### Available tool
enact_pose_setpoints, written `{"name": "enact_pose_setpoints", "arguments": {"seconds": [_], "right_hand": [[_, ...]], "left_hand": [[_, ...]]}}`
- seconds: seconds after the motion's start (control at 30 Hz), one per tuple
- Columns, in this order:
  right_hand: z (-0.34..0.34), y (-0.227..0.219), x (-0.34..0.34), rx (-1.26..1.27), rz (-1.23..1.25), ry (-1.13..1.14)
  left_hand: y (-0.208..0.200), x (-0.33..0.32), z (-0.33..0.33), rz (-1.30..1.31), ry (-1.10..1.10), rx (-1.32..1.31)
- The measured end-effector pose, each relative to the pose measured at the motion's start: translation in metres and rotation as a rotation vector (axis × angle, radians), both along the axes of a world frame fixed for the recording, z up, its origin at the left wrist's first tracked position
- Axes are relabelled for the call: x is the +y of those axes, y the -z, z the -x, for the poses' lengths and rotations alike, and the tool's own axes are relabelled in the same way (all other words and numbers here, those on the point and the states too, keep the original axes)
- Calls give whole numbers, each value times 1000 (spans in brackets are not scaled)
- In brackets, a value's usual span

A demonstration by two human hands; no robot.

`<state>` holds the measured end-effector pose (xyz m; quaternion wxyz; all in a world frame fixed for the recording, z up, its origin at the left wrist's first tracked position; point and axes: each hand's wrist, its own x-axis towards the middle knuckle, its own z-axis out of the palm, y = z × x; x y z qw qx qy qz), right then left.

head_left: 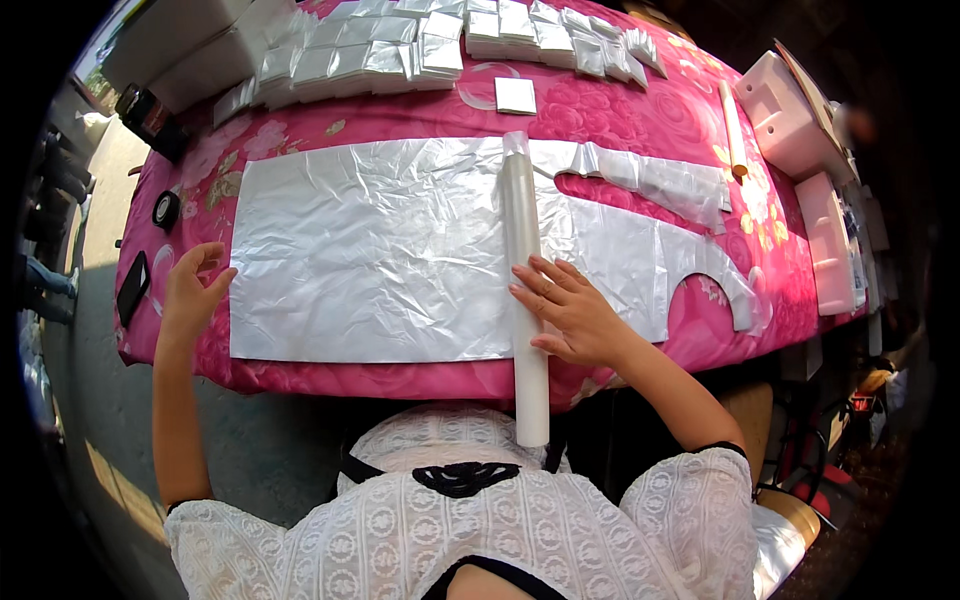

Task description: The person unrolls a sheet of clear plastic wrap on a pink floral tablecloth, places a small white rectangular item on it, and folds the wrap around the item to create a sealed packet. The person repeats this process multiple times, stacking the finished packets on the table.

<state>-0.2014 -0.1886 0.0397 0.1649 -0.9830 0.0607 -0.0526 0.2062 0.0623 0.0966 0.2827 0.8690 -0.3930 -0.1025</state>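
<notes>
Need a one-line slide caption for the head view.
Right hand rests on a white roll lying across a silver foil sheet; left hand at the sheet's left edge, on a pink floral tablecloth.

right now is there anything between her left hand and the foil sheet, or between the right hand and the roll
Nothing visible stands in the way. The left hand is at the left edge of the foil sheet, fingertips about touching it, open. The right hand lies flat on the white roll, which rests across the sheet.

White lace top, black trim
</notes>
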Motion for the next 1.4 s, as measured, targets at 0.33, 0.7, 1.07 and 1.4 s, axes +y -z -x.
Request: {"name": "enact_pose_setpoints", "arguments": {"seconds": [0.33, 0.7, 1.07, 1.4], "right_hand": [[-165, -46, 124, -430, -759, -752], [-255, 31, 67, -347, 19, -492], [-349, 43, 173, -531, -326, 197], [-272, -41, 102, -465, -2096, 102]], "left_hand": [[29, 59, 53, 264, 50, 471], [57, 108, 114, 326, -133, 648], [69, 99, 131, 73, -236, 324], [33, 56, 141, 650, 175, 1798]]}}
